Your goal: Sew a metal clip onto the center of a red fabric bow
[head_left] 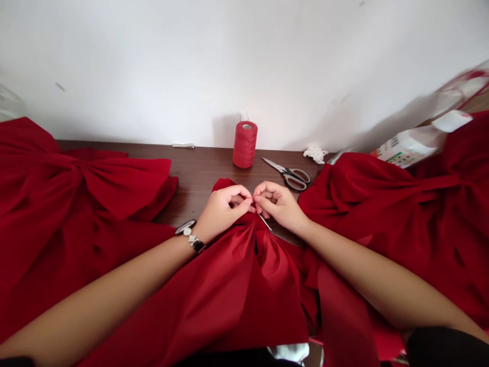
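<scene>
Left hand (pixel 233 201): thumb and finger pinching a tiny red bit (pixel 252 202), could be cloth or thread, way too small to call. Wrist is turned in, I guess so both sets of fingertips can work the same spot.
Right hand (pixel 277 204): pinching at that same spot from the other side, fingertips basically meeting the left ones. Makes sense for something that fiddly.
Silver strip (pixel 265 223): pokes out just below the right fingers, over the folds. Looks like a clip, but can't tell what it's fixed to.
Spool (pixel 245 145): red thread, upright on the tabletop (pixel 206 165) near the wall, needles (pixel 246 117) sticking out of the top. Handy pincushion, probably so they don't get lost.
Scissors (pixel 292 176): lying beyond the right hand, handles on the right and nearer the person, so easy to grab imo.
Clip (pixel 183 146): by the wall, left of the spool, out of the way of the elbows.
Left bow (pixel 76 173) and right bow (pixel 382 183): big red heaps flanking the work, which leaves the middle for the hands.
Cloth (pixel 214 285): dead centre in front of the person, top by the hands, the rest draping towards the lap. Deep red with a soft sheen, bunched tight up top, then fanning into sharp folds and wide flaps.
</scene>
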A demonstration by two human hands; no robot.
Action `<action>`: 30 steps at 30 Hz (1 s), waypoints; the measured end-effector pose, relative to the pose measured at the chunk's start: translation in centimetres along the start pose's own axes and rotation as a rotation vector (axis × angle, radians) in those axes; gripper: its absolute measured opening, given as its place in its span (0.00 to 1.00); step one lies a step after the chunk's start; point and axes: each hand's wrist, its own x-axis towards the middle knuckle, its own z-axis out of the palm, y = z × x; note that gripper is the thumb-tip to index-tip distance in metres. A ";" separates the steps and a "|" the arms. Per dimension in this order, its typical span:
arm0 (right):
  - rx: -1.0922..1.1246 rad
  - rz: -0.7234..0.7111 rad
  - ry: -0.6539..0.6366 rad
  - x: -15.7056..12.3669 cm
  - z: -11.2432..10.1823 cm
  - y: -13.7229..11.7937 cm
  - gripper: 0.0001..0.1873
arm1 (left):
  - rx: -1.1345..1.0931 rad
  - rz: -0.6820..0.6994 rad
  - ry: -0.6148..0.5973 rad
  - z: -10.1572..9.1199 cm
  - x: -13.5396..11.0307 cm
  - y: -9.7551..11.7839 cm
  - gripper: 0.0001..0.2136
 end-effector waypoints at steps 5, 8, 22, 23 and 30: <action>0.009 -0.007 0.003 0.3 0.1 0.2 0.15 | -0.004 0.021 -0.021 -0.2 0.1 0.0 0.05; 0.022 -0.010 -0.003 0.5 0.2 0.4 0.15 | 0.009 0.045 -0.028 -0.3 0.1 0.0 0.05; -0.002 0.007 0.056 1.6 1.3 -0.1 0.09 | 0.031 0.112 0.004 -0.8 0.0 -0.2 0.07; -0.009 0.017 0.085 1.8 1.5 -0.1 0.08 | 0.036 0.117 0.010 -0.9 0.0 -0.2 0.07; -0.035 -0.015 0.322 2.9 3.3 0.5 0.05 | 0.060 0.116 0.052 -1.0 0.0 -0.2 0.05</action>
